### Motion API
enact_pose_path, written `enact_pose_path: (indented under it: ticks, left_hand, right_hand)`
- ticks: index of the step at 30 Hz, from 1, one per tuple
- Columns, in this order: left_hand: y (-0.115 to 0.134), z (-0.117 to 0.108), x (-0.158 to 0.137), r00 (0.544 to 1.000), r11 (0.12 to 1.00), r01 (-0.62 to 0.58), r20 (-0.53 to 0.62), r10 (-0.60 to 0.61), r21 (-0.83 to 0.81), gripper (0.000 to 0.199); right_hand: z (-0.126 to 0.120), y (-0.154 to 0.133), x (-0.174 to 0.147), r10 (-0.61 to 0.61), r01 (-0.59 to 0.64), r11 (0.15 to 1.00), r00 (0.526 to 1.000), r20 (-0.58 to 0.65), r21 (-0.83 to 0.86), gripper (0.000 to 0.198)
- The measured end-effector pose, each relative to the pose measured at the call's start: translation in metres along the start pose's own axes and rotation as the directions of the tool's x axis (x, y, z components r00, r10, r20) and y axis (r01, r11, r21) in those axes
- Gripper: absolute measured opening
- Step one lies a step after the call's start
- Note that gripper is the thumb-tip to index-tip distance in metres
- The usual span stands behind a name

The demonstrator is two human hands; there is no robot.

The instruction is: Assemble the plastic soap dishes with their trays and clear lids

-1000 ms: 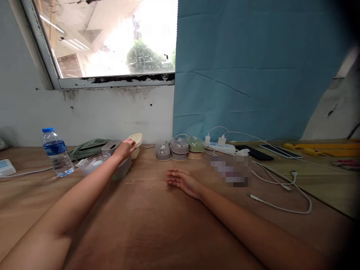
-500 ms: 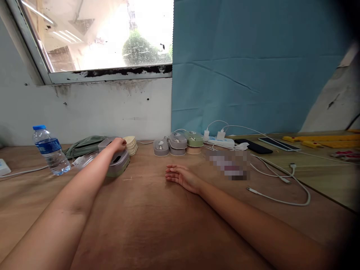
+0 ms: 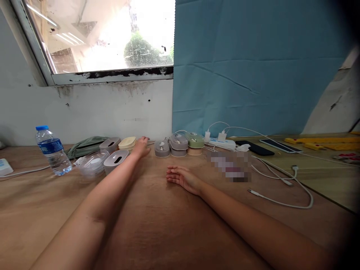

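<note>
My left hand (image 3: 142,147) is stretched forward over the table, just right of a stack of cream-coloured trays (image 3: 127,142). Its fingers are loosely bent and apart, with nothing seen in them. Left of my forearm stand oval grey containers (image 3: 116,157) with slotted tops, and a second one (image 3: 110,144) is behind. Beyond my left hand's right side is a group of small lidded boxes, grey (image 3: 179,141) and green (image 3: 195,140). My right hand (image 3: 182,180) rests on the table in front of these boxes, palm turned inward, fingers slightly curled and holding nothing.
A water bottle (image 3: 53,152), a green pouch (image 3: 87,147) and clear plastic tubs (image 3: 94,163) are at the left. At the right lie a power strip (image 3: 222,142), a black phone (image 3: 255,147), white cables (image 3: 281,204) and yellow tools (image 3: 323,144). A blurred patch covers something near the cables.
My left hand has moved right, from over the grey containers and beside the cream stack to the stack's right side. My right hand stays in place.
</note>
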State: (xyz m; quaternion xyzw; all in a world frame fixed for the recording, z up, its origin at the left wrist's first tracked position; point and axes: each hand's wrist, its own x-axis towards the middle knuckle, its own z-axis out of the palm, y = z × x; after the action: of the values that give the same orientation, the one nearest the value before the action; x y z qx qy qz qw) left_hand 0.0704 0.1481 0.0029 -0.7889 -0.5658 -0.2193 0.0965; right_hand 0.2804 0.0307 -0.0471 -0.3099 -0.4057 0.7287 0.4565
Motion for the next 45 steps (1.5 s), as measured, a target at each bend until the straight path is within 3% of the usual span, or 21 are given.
enact_pose_path:
  ticks: [4, 8, 12, 16, 21, 26, 32, 39, 42, 45]
  left_hand:
    - [0.044, 0.031, -0.008, 0.992, 0.987, -0.123, 0.026, 0.126, -0.102, 0.055]
    - [0.064, 0.042, -0.018, 0.996, 0.983, -0.089, -0.003, 0.089, -0.160, 0.057]
    - [0.063, 0.028, -0.043, 0.998, 0.978, -0.015, -0.066, 0.001, -0.208, 0.062]
    - [0.055, 0.001, -0.087, 0.988, 0.942, 0.048, -0.122, -0.094, -0.332, 0.058]
    - [0.048, -0.028, -0.135, 0.993, 0.853, 0.077, -0.033, -0.109, -0.517, 0.055]
    - [0.042, -0.029, -0.146, 0.993, 0.785, 0.106, 0.021, -0.118, -0.610, 0.072]
    - [0.037, -0.021, -0.144, 0.986, 0.680, 0.107, -0.011, -0.167, -0.725, 0.064]
    - [0.039, -0.022, -0.142, 0.969, 0.461, 0.208, 0.117, -0.217, -0.863, 0.046]
    - [0.037, -0.018, -0.142, 0.969, 0.344, 0.207, 0.143, -0.203, -0.916, 0.042]
    - [0.035, -0.015, -0.141, 0.964, 0.211, 0.226, 0.188, -0.187, -0.951, 0.040]
  right_hand:
    - [0.001, -0.001, -0.001, -0.001, 0.001, 1.000, 1.000, -0.003, -0.005, 0.015]
    - [0.003, -0.001, -0.003, -0.007, 0.007, 1.000, 1.000, -0.012, -0.013, 0.015]
    - [0.003, -0.002, -0.003, -0.066, 0.066, 0.998, 0.997, -0.037, -0.014, 0.016]
    - [0.000, -0.003, 0.000, -0.191, 0.190, 0.982, 0.977, -0.099, -0.020, 0.012]
    - [-0.001, -0.005, 0.000, -0.239, 0.233, 0.971, 0.962, -0.131, -0.059, 0.008]
    - [0.000, -0.003, -0.002, -0.243, 0.225, 0.962, 0.964, -0.111, -0.152, 0.010]
    - [-0.002, 0.002, -0.001, -0.293, 0.248, 0.924, 0.949, -0.120, -0.292, 0.011]
    - [-0.003, 0.001, -0.001, -0.459, 0.340, 0.794, 0.879, -0.130, -0.504, 0.022]
    - [0.000, -0.001, -0.005, -0.541, 0.387, 0.638, 0.840, -0.031, -0.666, 0.027]
    - [0.003, -0.002, -0.010, -0.549, 0.423, 0.452, 0.826, 0.129, -0.786, 0.029]
